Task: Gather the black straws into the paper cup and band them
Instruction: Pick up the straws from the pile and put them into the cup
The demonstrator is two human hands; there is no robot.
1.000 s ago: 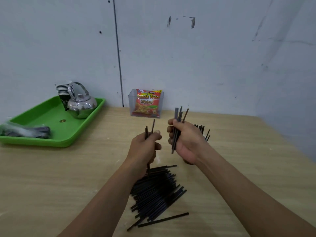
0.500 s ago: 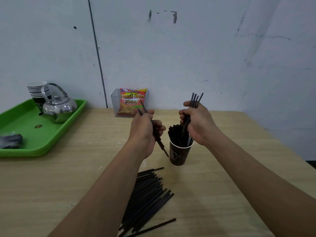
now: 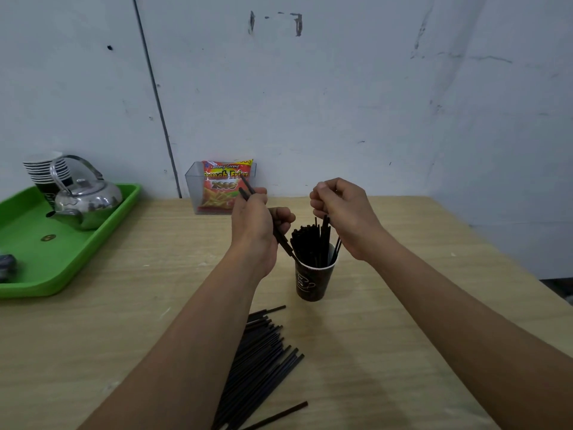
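Note:
A dark paper cup (image 3: 312, 282) stands on the wooden table, packed with upright black straws (image 3: 310, 243). My left hand (image 3: 259, 226) grips a few black straws (image 3: 280, 235) on a slant, their lower ends at the cup's left rim. My right hand (image 3: 342, 214) hovers just over the cup with fingers curled. The straw tops end right beneath it, and none pass through its fingers. One straw leans over the right rim by my wrist. A loose pile of black straws (image 3: 262, 355) lies on the table in front of the cup. I see no band.
A green tray (image 3: 65, 268) at the left holds a steel kettle (image 3: 88, 201) and a stack of paper cups (image 3: 46, 170). A clear box with a snack packet (image 3: 221, 189) stands against the wall. The table's right edge runs near the cup's far side.
The bundle that stuck up through my right hand has dropped into the cup. My left hand has lowered its straws toward the cup's rim.

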